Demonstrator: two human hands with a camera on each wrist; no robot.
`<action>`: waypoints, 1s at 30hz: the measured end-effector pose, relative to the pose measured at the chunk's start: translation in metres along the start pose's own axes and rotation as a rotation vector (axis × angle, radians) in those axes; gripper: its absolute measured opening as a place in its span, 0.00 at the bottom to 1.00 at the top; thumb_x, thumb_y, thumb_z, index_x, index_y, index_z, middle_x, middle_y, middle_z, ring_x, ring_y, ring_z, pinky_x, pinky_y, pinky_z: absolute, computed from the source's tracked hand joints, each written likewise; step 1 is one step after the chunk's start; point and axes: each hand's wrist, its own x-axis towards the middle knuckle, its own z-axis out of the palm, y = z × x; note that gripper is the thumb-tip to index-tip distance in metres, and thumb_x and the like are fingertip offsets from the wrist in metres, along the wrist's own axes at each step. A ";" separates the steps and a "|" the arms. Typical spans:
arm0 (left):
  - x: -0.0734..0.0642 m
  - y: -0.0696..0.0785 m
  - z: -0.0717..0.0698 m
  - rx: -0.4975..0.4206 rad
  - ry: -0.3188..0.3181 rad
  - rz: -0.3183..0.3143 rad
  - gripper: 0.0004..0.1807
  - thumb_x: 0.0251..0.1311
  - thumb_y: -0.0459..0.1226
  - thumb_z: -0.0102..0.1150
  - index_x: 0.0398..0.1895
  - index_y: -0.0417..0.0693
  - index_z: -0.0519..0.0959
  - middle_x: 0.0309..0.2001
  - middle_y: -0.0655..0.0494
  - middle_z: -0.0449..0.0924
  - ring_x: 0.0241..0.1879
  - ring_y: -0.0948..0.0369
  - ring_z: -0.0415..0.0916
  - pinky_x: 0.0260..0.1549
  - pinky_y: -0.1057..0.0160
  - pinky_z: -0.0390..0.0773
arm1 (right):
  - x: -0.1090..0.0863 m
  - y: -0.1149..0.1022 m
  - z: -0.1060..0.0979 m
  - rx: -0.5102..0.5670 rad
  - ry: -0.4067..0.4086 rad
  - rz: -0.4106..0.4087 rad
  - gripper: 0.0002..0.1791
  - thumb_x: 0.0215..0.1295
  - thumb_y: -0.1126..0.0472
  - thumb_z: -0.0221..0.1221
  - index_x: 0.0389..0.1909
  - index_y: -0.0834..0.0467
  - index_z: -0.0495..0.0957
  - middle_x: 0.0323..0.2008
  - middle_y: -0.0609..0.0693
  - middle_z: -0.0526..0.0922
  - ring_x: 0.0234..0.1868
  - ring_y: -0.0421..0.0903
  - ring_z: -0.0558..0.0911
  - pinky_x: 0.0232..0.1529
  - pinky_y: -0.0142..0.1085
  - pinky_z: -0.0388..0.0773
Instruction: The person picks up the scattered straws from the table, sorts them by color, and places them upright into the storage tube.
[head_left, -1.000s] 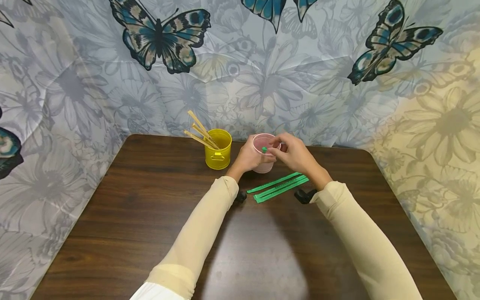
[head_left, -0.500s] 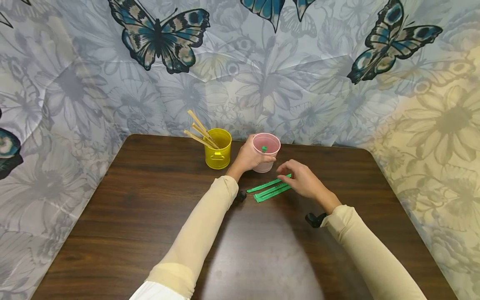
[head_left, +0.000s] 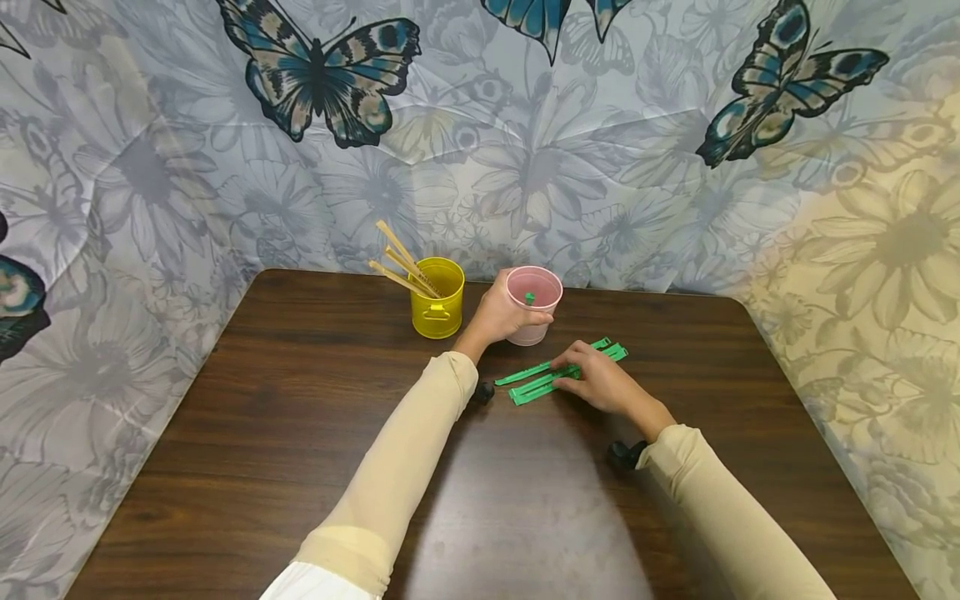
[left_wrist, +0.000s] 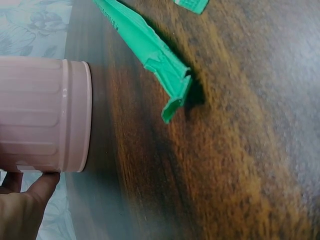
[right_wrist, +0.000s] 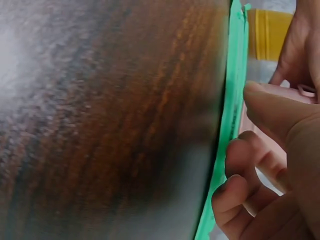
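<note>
My left hand [head_left: 497,315] holds a pink ribbed cup [head_left: 527,335] round its side, tilted so that its mouth faces me. Inside the cup a small green end [head_left: 529,297] shows. Long, thin green paper-wrapped sticks [head_left: 534,390] lie side by side on the table. Over their middle is my right hand [head_left: 606,385], thumb and fingers bent but apart, at either side of the wrappers. In the right wrist view a green wrapper [right_wrist: 233,85] runs past the parted fingertips [right_wrist: 239,150]. The left wrist view shows one crumpled wrapper end [left_wrist: 172,82] near the cup.
A yellow bucket [head_left: 436,321] stands left of the cup, with several pale wooden sticks [head_left: 397,260] leaning in it. The dark wooden table [head_left: 300,417] ends at the back against a butterfly-patterned cloth [head_left: 525,167]. Black bands with cameras sit on both wrists.
My right hand has left the cup's mouth and come down towards me onto the green wrapped sticks. My left hand and the cup have stayed in place.
</note>
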 end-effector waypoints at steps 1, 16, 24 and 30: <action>0.000 0.000 0.000 0.000 0.000 0.000 0.56 0.41 0.52 0.84 0.73 0.56 0.60 0.64 0.53 0.76 0.63 0.55 0.75 0.62 0.51 0.77 | 0.000 0.001 0.001 -0.001 -0.003 -0.002 0.14 0.65 0.60 0.69 0.50 0.59 0.85 0.47 0.53 0.80 0.43 0.48 0.82 0.45 0.42 0.79; 0.001 0.000 -0.001 -0.009 -0.005 0.022 0.55 0.42 0.51 0.84 0.72 0.55 0.60 0.63 0.53 0.76 0.63 0.55 0.75 0.62 0.51 0.77 | -0.003 0.005 0.001 -0.011 -0.029 -0.020 0.12 0.64 0.65 0.68 0.48 0.58 0.86 0.45 0.52 0.78 0.39 0.46 0.79 0.42 0.38 0.77; 0.000 0.000 -0.002 -0.012 -0.012 0.019 0.55 0.42 0.51 0.84 0.73 0.55 0.60 0.64 0.53 0.76 0.63 0.55 0.75 0.62 0.51 0.78 | -0.002 0.005 0.002 -0.016 -0.023 -0.033 0.07 0.64 0.66 0.68 0.41 0.57 0.84 0.45 0.51 0.77 0.44 0.48 0.82 0.46 0.42 0.81; 0.000 -0.001 -0.001 -0.003 -0.009 0.020 0.55 0.42 0.51 0.84 0.72 0.55 0.60 0.63 0.54 0.76 0.63 0.56 0.75 0.62 0.52 0.77 | -0.001 0.002 0.002 -0.020 -0.039 -0.022 0.07 0.63 0.66 0.69 0.39 0.56 0.81 0.43 0.50 0.80 0.46 0.50 0.83 0.47 0.46 0.81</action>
